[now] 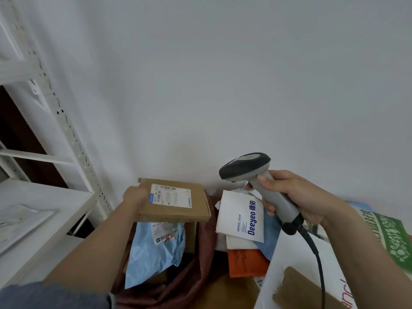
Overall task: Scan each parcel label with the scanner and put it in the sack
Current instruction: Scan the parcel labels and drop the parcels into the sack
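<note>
My left hand grips the left edge of a flat brown cardboard parcel, label side up, and holds it above the open dark red sack. A white shipping label covers the parcel's top. Inside the sack lies a light blue plastic mailer with its own label. My right hand grips the grey handle of a corded barcode scanner, whose dark head points left toward the parcel.
Right of the sack lies a pile of parcels: a white "Deeyeo" pouch, an orange mailer, a white box and a green printed box. White metal shelving stands at the left. A plain wall is behind.
</note>
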The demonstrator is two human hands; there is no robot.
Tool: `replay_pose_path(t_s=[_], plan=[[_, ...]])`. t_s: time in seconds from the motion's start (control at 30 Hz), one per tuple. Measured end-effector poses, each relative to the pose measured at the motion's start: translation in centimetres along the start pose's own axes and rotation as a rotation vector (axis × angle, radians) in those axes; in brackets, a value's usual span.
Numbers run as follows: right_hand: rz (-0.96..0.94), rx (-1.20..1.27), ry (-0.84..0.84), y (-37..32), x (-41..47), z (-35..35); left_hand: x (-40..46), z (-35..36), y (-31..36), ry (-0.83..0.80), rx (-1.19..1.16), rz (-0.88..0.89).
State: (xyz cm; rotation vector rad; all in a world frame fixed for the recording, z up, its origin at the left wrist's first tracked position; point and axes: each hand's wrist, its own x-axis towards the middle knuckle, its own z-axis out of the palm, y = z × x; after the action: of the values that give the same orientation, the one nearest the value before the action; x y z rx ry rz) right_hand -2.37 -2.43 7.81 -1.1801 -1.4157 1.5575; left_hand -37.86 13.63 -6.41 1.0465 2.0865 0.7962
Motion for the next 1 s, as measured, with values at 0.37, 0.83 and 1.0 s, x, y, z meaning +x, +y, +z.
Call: replay_pose_path(t_s=[0.37,0.83,1.0], plan=[[0.124,0.035,0.057,2.5,4.2,1.5,0.3,3.8,-8.0,-0.346,0.602,0.114],[0.121,0.116,0.16,3.5,3.2,-0.9,-0.7,7.1,-2.9,-0.268,0.869,0.387],[0.098,0.165,0.234,3.6,1.4,-2.4,-3.0,10.3,1.6,-0.338,0.836,0.518]])
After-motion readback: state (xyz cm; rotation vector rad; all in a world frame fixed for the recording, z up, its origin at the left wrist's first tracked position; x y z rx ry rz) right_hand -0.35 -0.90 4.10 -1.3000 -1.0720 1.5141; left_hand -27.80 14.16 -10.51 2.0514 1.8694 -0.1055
